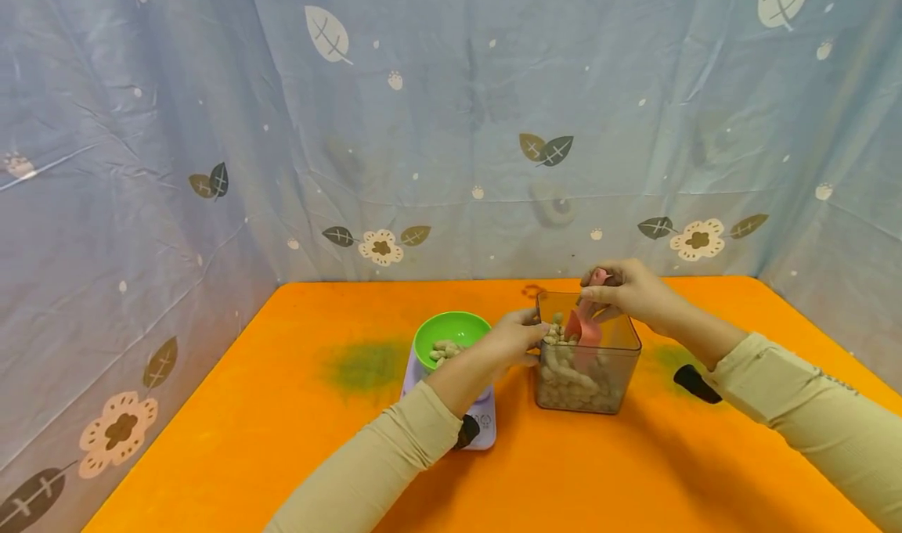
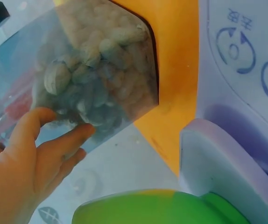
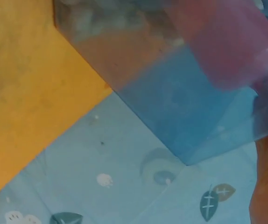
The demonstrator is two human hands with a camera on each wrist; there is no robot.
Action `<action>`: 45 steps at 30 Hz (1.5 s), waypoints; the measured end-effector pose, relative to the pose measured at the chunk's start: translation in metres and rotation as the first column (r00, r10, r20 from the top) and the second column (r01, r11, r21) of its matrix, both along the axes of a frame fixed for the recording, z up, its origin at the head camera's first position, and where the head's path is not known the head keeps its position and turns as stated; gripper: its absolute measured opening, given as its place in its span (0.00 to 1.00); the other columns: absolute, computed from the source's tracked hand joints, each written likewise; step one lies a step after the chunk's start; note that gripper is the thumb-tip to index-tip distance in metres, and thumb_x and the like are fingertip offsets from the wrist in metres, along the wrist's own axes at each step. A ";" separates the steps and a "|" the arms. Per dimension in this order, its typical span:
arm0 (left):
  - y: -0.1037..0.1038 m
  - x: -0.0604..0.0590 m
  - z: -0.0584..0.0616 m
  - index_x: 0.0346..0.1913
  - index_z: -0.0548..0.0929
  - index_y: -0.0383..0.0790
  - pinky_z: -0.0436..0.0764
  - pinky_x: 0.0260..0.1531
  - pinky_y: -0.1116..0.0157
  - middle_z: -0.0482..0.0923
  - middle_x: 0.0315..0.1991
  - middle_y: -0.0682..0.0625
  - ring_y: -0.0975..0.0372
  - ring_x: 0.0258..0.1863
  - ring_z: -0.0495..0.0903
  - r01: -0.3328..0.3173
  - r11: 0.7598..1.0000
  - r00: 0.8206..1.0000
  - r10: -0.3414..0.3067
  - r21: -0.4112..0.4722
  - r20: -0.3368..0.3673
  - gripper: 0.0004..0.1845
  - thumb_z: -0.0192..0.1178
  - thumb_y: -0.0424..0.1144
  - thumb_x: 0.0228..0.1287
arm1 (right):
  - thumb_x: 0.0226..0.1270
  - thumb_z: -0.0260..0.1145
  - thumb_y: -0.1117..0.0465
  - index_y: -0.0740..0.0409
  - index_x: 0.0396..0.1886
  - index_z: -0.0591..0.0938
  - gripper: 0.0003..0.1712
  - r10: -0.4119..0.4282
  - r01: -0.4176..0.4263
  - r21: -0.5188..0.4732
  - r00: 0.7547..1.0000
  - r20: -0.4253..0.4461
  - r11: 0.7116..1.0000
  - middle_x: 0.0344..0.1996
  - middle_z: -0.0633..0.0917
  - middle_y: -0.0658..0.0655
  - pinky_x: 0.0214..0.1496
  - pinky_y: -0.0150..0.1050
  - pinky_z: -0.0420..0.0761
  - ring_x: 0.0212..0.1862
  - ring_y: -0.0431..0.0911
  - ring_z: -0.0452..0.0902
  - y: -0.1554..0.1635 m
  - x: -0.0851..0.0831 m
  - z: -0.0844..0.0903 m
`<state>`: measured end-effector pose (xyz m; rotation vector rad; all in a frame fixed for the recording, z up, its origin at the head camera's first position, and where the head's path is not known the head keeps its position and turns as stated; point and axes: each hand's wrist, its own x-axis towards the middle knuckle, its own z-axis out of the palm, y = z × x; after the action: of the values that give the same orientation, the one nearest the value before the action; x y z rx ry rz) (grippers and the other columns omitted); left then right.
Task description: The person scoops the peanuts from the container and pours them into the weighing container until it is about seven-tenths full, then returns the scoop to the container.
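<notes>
Scooping peanuts from the clear box toward the green bowl

Left of the clear box (image 1: 588, 357) on the orange bench (image 1: 282, 439), the green bowl (image 1: 451, 336) waits; left hand (image 1: 517, 337) fingers lie relaxed against the box wall, right hand (image 1: 627, 290) fingers pinch the pink scoop (image 1: 585, 325) inside: brace firmly, lift level

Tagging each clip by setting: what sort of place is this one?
Probably a staged recording booth rather than a real kitchen: a leaf-printed blue cloth hangs as backdrop on all sides of an orange table, which holds only a scale, a green bowl and a clear peanut container.
</notes>
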<state>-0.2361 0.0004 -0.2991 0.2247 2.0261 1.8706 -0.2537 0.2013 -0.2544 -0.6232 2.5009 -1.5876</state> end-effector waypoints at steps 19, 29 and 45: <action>-0.002 -0.001 0.000 0.73 0.57 0.28 0.72 0.61 0.48 0.65 0.67 0.35 0.45 0.66 0.66 0.019 0.999 1.000 -0.020 0.032 0.011 0.27 0.47 0.34 0.77 | 0.74 0.55 0.69 0.65 0.43 0.74 0.03 0.065 0.026 -0.499 0.984 0.164 0.866 0.31 0.87 0.56 0.38 0.35 0.86 0.35 0.45 0.86 0.015 0.004 -0.023; -0.001 -0.001 0.001 0.73 0.58 0.30 0.72 0.61 0.50 0.63 0.69 0.36 0.46 0.68 0.64 0.028 0.999 0.999 -0.028 0.016 0.017 0.26 0.46 0.33 0.77 | 0.73 0.57 0.68 0.63 0.43 0.75 0.03 0.125 0.023 -0.563 0.967 0.223 0.826 0.32 0.86 0.59 0.36 0.32 0.85 0.37 0.46 0.86 0.031 0.004 -0.030; -0.003 0.001 0.003 0.75 0.55 0.33 0.68 0.63 0.46 0.60 0.70 0.36 0.43 0.69 0.61 0.033 0.999 0.999 -0.034 0.012 0.015 0.27 0.45 0.34 0.78 | 0.76 0.51 0.68 0.65 0.39 0.77 0.08 0.218 0.083 -0.774 0.936 0.277 0.628 0.35 0.87 0.63 0.41 0.34 0.85 0.38 0.48 0.86 0.042 0.005 -0.039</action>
<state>-0.2350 -0.0021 -0.2965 0.2453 1.9900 1.8584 -0.2489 0.2436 -0.2929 -0.4265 1.4181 -2.4796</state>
